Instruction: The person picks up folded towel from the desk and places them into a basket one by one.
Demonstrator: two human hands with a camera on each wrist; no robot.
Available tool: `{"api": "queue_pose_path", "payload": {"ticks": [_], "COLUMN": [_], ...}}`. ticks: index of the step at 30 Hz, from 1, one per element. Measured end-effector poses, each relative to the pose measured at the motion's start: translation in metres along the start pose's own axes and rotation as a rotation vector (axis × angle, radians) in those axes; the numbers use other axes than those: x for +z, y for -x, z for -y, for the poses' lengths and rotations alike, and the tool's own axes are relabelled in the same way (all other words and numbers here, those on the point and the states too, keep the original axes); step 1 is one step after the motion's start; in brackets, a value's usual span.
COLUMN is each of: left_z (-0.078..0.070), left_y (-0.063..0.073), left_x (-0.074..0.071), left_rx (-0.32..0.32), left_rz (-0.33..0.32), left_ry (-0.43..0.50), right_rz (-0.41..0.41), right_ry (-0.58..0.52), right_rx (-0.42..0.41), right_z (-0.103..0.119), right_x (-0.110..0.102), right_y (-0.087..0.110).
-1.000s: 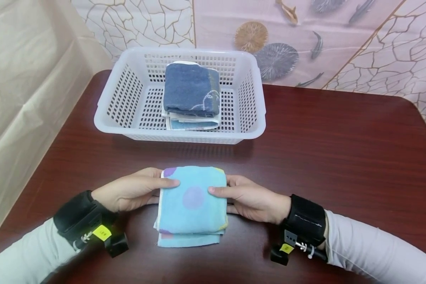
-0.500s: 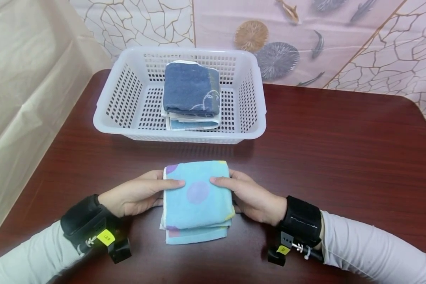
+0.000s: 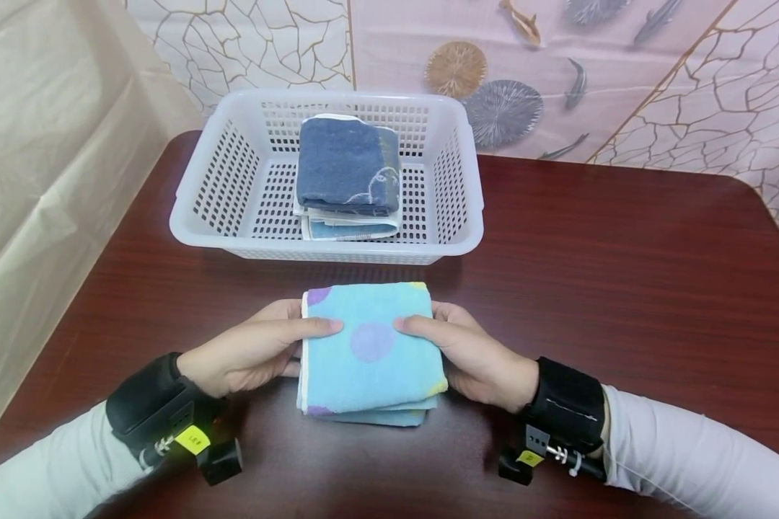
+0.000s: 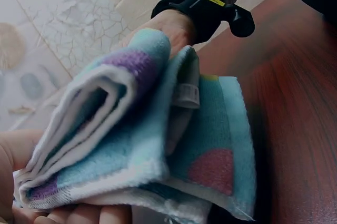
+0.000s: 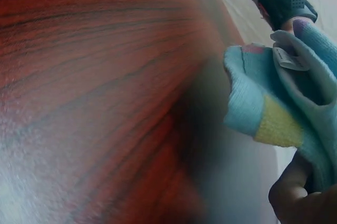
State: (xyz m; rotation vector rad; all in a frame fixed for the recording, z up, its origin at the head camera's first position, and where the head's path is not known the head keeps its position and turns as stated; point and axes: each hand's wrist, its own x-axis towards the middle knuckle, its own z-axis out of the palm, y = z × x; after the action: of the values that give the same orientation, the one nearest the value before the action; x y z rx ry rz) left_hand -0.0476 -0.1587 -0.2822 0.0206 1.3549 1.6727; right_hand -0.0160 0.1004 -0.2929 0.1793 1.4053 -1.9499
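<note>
Both hands hold a folded light-blue towel (image 3: 370, 375) with purple, yellow and pink patches, in front of the basket. My left hand (image 3: 253, 348) grips its left edge, thumb on top and fingers underneath. On the opposite edge my right hand (image 3: 483, 353) grips it the same way, the thumb beside the lilac dot. In the left wrist view the towel (image 4: 152, 155) shows its stacked layers, a white border and a small label, with its lower layers hanging loosely apart. The right wrist view catches a yellow patch on the towel (image 5: 279, 124) and the right hand's fingers (image 5: 295, 192) below it.
A white perforated plastic basket (image 3: 234, 244) stands at the back of the dark red wooden table (image 3: 610, 288). Inside lies a folded dark-blue towel (image 3: 344, 166) on top of a white-and-blue folded towel (image 3: 350, 229). Patterned cloth hangs behind, and cream cloth borders the left side.
Both hands have carried the light-blue towel slightly away from the body and to the right, closer to the basket. Its lower layer sticks out less at the front. The basket's towels are unchanged.
</note>
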Motion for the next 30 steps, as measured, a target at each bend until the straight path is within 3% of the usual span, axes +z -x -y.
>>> {"api": "queue_pose_path", "payload": {"ticks": [10,20,26,30], "left_z": [-0.017,-0.040,-0.047,-0.054], "left_y": [0.019,0.033,0.039,0.041], "left_x": [0.020,0.039,0.044,0.045], "left_rx": [0.088,0.167,0.204,0.227], "left_rz": [-0.007,-0.042,-0.050,-0.092], "left_ry": [-0.048,-0.221,-0.230,-0.219], "right_rz": [0.010,0.066,0.047,0.039], "right_ry": [0.050,0.050,0.085,0.122], "right_rx": [-0.058,-0.112,-0.158,-0.194], "right_z": [0.021,0.040,0.050,0.060], "right_x": [0.008,0.012,0.015,0.017], "right_y": [0.031,0.055,0.058,0.060]}}
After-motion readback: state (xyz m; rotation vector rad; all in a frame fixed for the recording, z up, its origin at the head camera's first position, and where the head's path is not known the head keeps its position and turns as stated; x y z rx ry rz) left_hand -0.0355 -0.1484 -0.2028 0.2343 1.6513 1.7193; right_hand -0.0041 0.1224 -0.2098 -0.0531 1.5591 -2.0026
